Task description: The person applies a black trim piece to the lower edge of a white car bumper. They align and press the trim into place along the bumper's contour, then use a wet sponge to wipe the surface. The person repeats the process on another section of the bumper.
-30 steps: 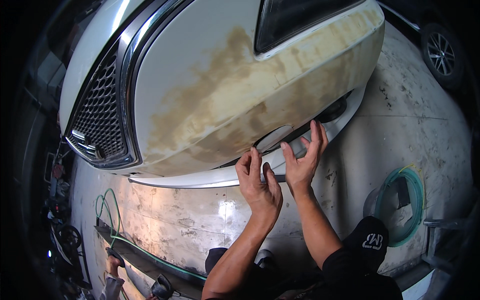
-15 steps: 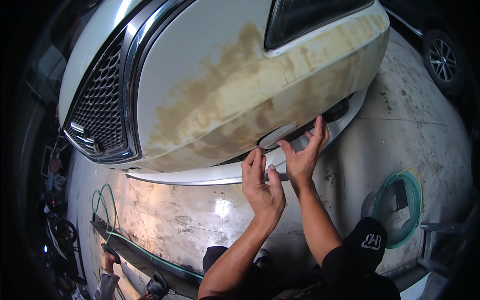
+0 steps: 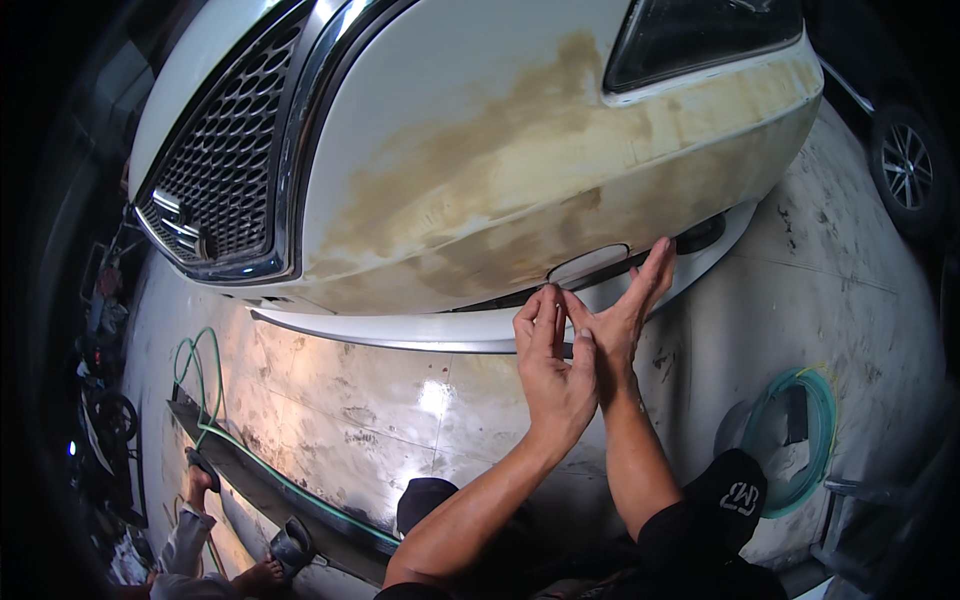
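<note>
A white car bumper (image 3: 480,170) with broad tan sanded patches fills the upper half. My left hand (image 3: 555,375) rests flat on its lower lip (image 3: 400,328), fingers together and pointing up. My right hand (image 3: 625,315) is just beside it, touching it, fingers spread, fingertips at the edge under an oval fog-lamp opening (image 3: 590,265). I see nothing held in either hand.
A honeycomb grille (image 3: 220,190) with chrome trim sits left, a dark headlight (image 3: 700,35) top right. On the stained concrete floor lie a green hose (image 3: 195,395), a dark long strip (image 3: 270,490) and a hose coil (image 3: 790,440). Another person's feet (image 3: 200,490) are bottom left. A car wheel (image 3: 905,165) stands far right.
My left hand's fingers have closed together and slid up against my right hand. The right hand has crept slightly up along the bumper edge.
</note>
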Action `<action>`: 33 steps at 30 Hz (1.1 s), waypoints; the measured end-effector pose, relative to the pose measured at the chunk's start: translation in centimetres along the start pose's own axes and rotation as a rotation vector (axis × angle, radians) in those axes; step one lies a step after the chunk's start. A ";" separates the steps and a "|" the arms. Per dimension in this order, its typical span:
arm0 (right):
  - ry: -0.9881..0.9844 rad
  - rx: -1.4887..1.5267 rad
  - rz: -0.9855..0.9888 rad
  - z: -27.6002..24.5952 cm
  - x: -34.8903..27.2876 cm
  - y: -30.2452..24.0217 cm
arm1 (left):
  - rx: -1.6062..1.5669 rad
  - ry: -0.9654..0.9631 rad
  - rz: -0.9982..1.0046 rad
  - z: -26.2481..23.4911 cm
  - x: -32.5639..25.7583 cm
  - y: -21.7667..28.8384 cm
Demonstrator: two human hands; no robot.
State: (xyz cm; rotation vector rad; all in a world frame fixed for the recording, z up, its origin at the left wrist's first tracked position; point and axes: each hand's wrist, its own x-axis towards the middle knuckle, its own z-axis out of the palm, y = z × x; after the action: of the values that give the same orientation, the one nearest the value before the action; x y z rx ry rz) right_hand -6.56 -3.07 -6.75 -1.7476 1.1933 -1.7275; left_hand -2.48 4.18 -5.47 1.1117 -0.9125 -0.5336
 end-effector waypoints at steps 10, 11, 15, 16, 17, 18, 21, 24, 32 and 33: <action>0.045 -0.033 0.012 0.2 0.4 0.4 | 0.037 -0.115 0.012 -1.4 0.6 0.3; 0.049 -0.029 0.016 0.1 0.5 0.6 | 0.038 -0.115 0.003 -1.4 0.6 0.4; 0.069 -0.017 -0.025 -0.5 0.9 1.7 | 0.055 -0.136 0.009 -1.4 0.6 0.1; 0.068 -0.008 -0.024 -0.5 0.9 1.8 | 0.075 -0.145 0.018 -1.5 0.6 0.2; 0.067 0.001 -0.024 -0.5 0.9 1.9 | 0.095 -0.153 0.027 -1.5 0.5 0.3; 0.067 0.006 -0.025 -0.6 1.0 1.9 | 0.112 -0.152 0.048 -1.3 0.5 0.2; 0.055 0.026 -0.020 -0.2 0.7 1.8 | 0.170 -0.156 0.079 -1.7 0.5 0.1; 0.041 0.019 -0.015 -0.3 0.7 1.6 | 0.173 -0.193 0.039 -1.8 0.6 1.0; 0.045 -0.123 -0.142 -0.3 0.9 -0.2 | -0.319 -0.088 -0.115 -2.0 0.8 1.0; 0.044 -0.144 -0.150 -0.2 0.9 -0.3 | -0.378 -0.061 -0.143 -1.9 0.8 1.1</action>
State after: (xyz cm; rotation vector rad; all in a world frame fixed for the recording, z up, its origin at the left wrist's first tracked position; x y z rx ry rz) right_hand -6.80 -3.59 -5.92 -1.9376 1.2620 -1.8127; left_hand -0.57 4.94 -4.50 0.8224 -0.7484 -0.8244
